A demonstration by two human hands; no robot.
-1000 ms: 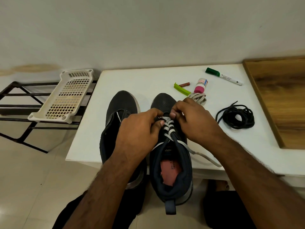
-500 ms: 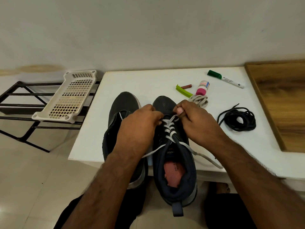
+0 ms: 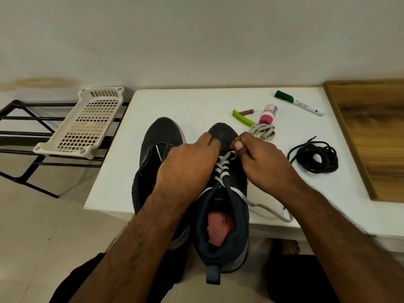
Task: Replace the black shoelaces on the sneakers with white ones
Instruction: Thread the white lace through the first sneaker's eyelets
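Two dark sneakers stand side by side on the white table (image 3: pixel 196 106), heels hanging over its near edge. The right sneaker (image 3: pixel 223 235) has a white lace (image 3: pixel 220 171) crossed through its lower eyelets; one loose end trails right across the table. My right hand (image 3: pixel 260 162) pinches the lace at the toe-end crossing. My left hand (image 3: pixel 188 167) lies over the shoe's left side with fingers curled at the eyelets; what they hold is hidden. The left sneaker (image 3: pixel 157 149) shows only a short white strand. A coiled white lace (image 3: pixel 263 131) and a bundle of black laces (image 3: pixel 314 157) lie to the right.
On the table behind the shoes lie a green clip (image 3: pixel 242 118), a small brown stick (image 3: pixel 246 111), a pink-capped bottle (image 3: pixel 268 114) and a green marker (image 3: pixel 298 102). A wooden board (image 3: pixel 371 136) is at the right. A white perforated tray (image 3: pixel 87 121) sits on a black rack at the left.
Both hands have moved slightly toward the toe of the right sneaker, and the right hand has drawn the lace up at the toe-end crossing.
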